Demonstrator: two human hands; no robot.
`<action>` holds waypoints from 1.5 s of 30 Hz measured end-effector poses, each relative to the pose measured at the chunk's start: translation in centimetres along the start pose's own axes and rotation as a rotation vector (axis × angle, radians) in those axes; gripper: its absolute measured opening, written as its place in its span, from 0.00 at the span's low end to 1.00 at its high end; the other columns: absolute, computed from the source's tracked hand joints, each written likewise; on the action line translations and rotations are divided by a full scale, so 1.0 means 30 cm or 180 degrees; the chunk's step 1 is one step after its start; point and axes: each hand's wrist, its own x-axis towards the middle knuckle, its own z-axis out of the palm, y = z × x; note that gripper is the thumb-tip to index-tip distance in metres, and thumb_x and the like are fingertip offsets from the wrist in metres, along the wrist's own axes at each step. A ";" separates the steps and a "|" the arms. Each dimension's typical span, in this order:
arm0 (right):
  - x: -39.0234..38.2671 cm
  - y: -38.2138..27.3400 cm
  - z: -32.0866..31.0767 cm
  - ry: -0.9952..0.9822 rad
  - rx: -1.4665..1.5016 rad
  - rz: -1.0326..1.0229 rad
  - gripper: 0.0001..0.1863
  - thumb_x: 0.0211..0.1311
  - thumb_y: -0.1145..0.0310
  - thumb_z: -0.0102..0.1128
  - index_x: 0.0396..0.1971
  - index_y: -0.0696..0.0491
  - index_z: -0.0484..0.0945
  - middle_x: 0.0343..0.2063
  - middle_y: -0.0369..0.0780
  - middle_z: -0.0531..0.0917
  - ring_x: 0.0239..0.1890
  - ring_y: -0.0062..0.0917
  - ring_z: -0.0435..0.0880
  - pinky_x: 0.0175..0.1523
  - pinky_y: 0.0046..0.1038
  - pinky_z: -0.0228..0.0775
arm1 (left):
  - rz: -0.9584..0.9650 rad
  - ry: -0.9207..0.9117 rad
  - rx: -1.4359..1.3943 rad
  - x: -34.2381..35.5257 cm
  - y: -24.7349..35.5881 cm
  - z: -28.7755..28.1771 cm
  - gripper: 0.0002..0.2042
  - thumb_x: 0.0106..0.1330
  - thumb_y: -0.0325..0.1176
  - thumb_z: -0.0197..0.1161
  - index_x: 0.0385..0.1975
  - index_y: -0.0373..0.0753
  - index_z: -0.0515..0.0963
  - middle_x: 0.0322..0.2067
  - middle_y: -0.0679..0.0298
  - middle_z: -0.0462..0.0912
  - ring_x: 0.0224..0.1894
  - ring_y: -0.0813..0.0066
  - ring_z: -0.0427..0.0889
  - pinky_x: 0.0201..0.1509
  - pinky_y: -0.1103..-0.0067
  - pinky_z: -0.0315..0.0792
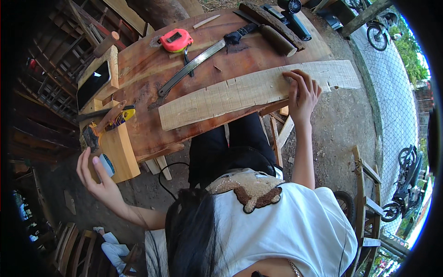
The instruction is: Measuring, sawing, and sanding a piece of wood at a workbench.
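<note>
A long pale wooden board (221, 99) lies across the near part of the table, its right end reaching past the edge. My right hand (303, 92) grips the board's near edge toward that end, fingers bent over its top. At the lower left, my left hand (100, 182) is open, with thumb and fingers apart. Beside its thumb is a small white-and-blue round object (107, 165), against a wooden block (124, 152); whether they touch I cannot tell. A brush (92, 136) and a yellow-and-dark tool (123, 117) lie just beyond.
On the wooden table (147, 97) are a red tape measure (176, 40), a long blade with a dark wrapped handle (196, 61), a wooden cylinder (278, 40) and a small black fan (293, 18). A phone (94, 83) rests on wood at left. A wooden frame (369, 203) stands at right.
</note>
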 end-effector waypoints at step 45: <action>-0.078 0.086 -0.142 0.0585 0.2192 0.1011 0.10 0.63 0.73 0.47 0.39 0.59 0.76 0.37 0.43 0.80 0.39 0.28 0.78 0.43 0.27 0.67 | 0.1750 -0.2873 -0.1806 0.389 0.863 0.656 0.11 0.60 0.29 0.63 0.36 0.34 0.68 0.30 0.59 0.76 0.33 0.70 0.76 0.39 0.76 0.69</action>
